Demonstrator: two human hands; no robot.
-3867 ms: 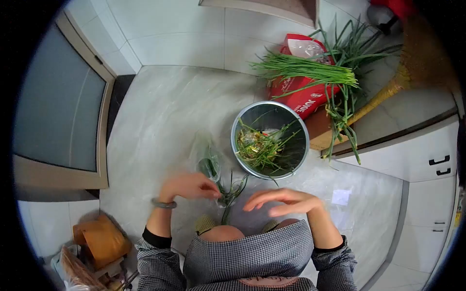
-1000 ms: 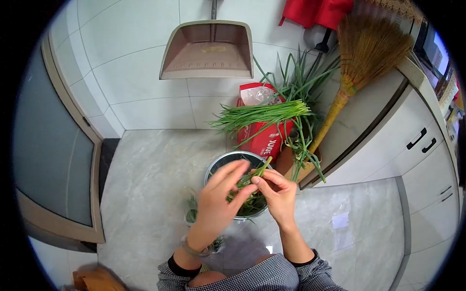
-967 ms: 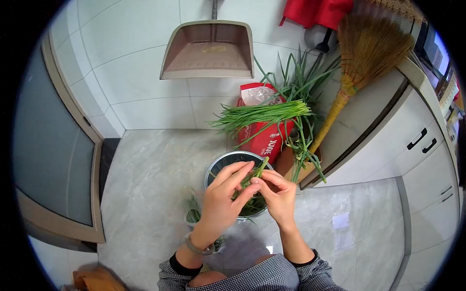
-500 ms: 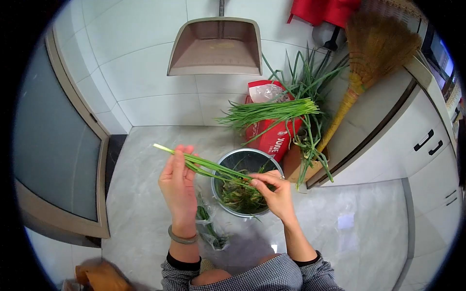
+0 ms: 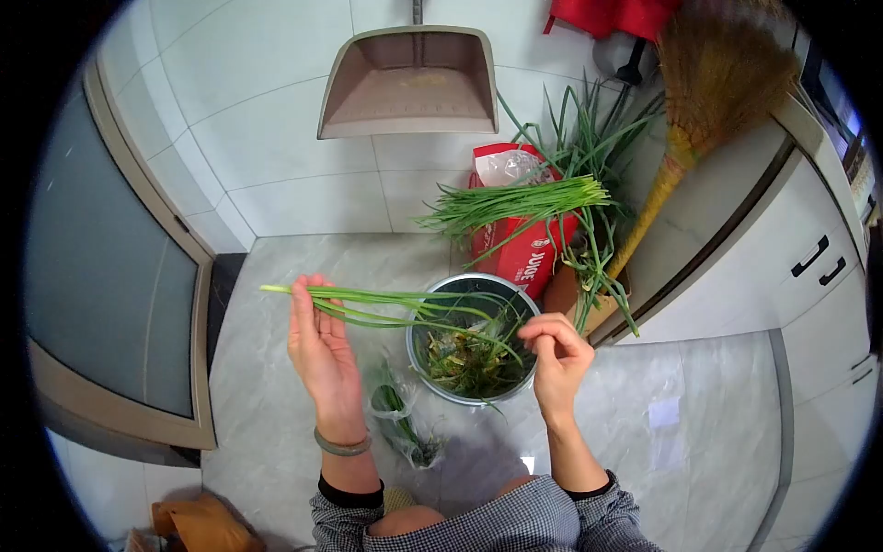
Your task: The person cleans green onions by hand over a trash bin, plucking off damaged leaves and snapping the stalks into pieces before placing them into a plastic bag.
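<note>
My left hand (image 5: 324, 354) holds a small bunch of garlic chives (image 5: 377, 301) near its pale stem end, thumb over the stalks. The long green leaves stretch right, over a round bin (image 5: 414, 354) with trimmed leaf scraps (image 5: 469, 359) in it. Their drooping tips reach close to my right hand (image 5: 559, 354), which sits at the bin's right rim with curled fingers and thumb pressed together. What those fingers hold, if anything, is hidden. Behind the bin, a larger bundle of chives (image 5: 529, 198) lies across a red bag (image 5: 524, 258).
Long green onions (image 5: 589, 138) stand in a cardboard box (image 5: 593, 317) beside a broom (image 5: 658, 193). A dustpan (image 5: 409, 87) hangs on the tiled wall. On the floor, a clear plastic bag (image 5: 405, 428) holds greens. White cabinets (image 5: 736, 267) flank the right, a door (image 5: 120, 267) the left.
My right hand has moved right, off the chives' leaf portion it was touching. My left hand has shifted slightly left, and the bunch now lies more level with its leaves fanned apart.
</note>
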